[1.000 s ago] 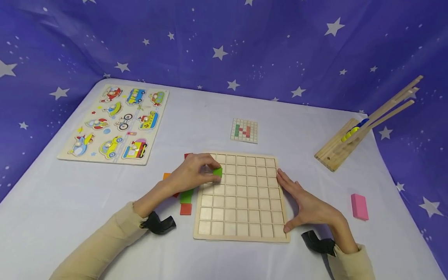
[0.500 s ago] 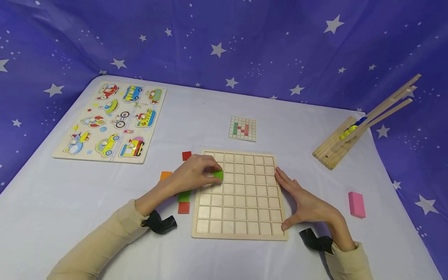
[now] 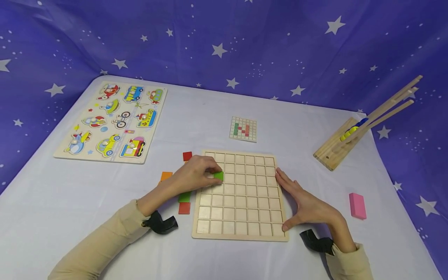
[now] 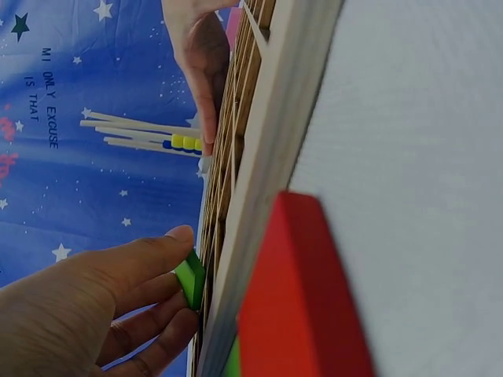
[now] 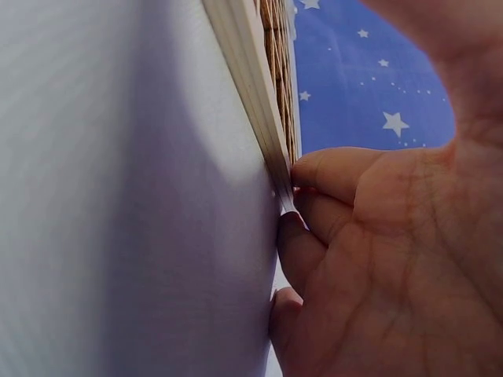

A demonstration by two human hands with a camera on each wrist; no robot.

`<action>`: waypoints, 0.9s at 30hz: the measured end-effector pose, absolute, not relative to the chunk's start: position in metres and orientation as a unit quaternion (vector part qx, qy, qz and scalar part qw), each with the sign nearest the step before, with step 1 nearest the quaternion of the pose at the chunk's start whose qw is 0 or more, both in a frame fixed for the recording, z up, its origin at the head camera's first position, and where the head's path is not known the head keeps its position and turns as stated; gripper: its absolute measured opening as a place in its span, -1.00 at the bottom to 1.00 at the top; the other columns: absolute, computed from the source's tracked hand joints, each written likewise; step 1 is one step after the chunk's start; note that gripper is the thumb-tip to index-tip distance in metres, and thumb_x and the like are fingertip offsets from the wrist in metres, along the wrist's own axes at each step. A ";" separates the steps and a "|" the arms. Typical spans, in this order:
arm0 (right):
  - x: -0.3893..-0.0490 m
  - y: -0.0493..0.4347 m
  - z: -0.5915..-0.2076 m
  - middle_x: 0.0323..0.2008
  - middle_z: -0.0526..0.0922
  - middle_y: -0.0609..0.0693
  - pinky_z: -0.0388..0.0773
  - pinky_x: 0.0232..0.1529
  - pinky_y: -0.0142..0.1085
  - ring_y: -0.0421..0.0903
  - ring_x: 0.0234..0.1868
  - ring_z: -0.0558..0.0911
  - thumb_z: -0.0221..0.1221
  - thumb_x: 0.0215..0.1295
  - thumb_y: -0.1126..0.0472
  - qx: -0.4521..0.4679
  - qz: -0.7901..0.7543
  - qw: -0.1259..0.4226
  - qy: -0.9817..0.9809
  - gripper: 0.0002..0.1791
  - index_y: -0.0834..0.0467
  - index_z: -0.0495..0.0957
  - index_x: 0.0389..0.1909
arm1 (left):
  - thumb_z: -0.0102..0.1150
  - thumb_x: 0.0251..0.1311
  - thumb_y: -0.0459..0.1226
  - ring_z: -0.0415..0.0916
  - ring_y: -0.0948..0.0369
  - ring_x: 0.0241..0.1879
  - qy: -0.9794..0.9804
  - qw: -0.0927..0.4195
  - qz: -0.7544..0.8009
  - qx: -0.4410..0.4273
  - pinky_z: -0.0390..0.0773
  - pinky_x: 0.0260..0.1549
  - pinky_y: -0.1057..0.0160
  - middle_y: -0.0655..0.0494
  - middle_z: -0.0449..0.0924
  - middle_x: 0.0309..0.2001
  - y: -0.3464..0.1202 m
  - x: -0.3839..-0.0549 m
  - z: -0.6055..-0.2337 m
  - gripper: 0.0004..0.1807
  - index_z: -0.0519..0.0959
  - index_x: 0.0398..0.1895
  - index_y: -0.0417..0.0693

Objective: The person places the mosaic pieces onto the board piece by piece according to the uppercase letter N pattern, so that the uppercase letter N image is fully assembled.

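Observation:
My left hand (image 3: pixel 196 173) pinches a small green square tile (image 3: pixel 218 176) between thumb and fingers at the upper left part of a wooden grid board (image 3: pixel 241 214). In the left wrist view the tile (image 4: pixel 190 280) is right at the grid's surface, its edge towards the camera. Along the board's right edge lies my right hand (image 3: pixel 308 206), thumb near the front corner and fingers farther back, spread apart. The right wrist view has those fingertips against the side of the board (image 5: pixel 263 102). My left hand hides some of the grid's cells.
Beside the board's left edge lie red (image 3: pixel 187 156), orange (image 3: pixel 166 176) and green (image 3: pixel 184 197) tiles. Behind the board is a pattern card (image 3: pixel 243 129). A vehicle puzzle (image 3: pixel 115 151) lies at left; a wooden bead stand (image 3: pixel 330 159) and a pink block (image 3: pixel 357 206) are at right.
The green tile has come down slightly and turned flatter over the grid in my left hand's pinch. My right hand stays at the board's edge. The head view has shifted a little.

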State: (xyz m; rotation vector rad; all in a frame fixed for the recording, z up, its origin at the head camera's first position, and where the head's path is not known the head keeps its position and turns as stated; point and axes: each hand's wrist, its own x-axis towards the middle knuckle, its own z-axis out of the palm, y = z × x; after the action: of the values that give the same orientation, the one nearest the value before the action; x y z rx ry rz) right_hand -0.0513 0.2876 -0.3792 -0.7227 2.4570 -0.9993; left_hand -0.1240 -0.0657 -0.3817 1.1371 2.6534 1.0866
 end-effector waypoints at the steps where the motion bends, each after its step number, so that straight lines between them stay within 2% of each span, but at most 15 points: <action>1: -0.051 0.288 -0.379 0.54 -0.38 0.17 -0.50 0.35 -0.61 -0.21 0.53 -0.36 0.56 -0.35 -0.12 -0.259 -0.356 0.194 0.877 0.51 0.21 -0.25 0.52 | 0.45 -0.02 -0.19 0.57 0.29 -0.34 0.860 0.029 0.352 0.368 0.56 -0.26 0.34 0.17 0.68 -0.34 -0.066 -0.124 -0.382 -0.73 0.72 -0.25 -0.10; 12: -0.050 0.286 -0.380 0.55 -0.36 0.10 -0.48 0.31 -0.69 0.06 0.55 -0.31 0.59 -0.48 -0.11 -0.245 -0.349 0.197 0.883 0.57 0.18 -0.25 0.52 | 0.45 -0.02 -0.18 0.55 0.31 -0.35 0.863 0.024 0.345 0.369 0.54 -0.28 0.35 0.19 0.68 -0.33 -0.066 -0.124 -0.384 -0.76 0.73 -0.28 -0.06; 23: -0.051 0.286 -0.380 0.55 -0.36 0.10 -0.48 0.31 -0.70 0.00 0.55 -0.32 0.58 -0.48 -0.13 -0.244 -0.346 0.197 0.884 0.57 0.16 -0.25 0.53 | 0.46 -0.04 -0.20 0.54 0.28 -0.37 0.858 0.014 0.345 0.380 0.50 -0.33 0.37 0.19 0.67 -0.35 -0.066 -0.123 -0.384 -0.80 0.73 -0.31 -0.03; 27: -0.051 0.286 -0.381 0.55 -0.35 0.09 -0.47 0.31 -0.70 -0.08 0.55 -0.32 0.58 -0.48 -0.14 -0.244 -0.344 0.197 0.885 0.57 0.16 -0.24 0.53 | 0.47 -0.05 -0.21 0.56 0.27 -0.34 0.855 0.020 0.352 0.381 0.53 -0.28 0.34 0.18 0.68 -0.32 -0.067 -0.123 -0.384 -0.78 0.73 -0.30 -0.04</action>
State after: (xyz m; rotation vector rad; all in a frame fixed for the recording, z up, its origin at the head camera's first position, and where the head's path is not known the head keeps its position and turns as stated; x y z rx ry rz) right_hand -0.0509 0.2864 -0.3807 -0.6832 2.4789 -0.9620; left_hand -0.1234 -0.0671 -0.3842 1.1814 2.6526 1.0910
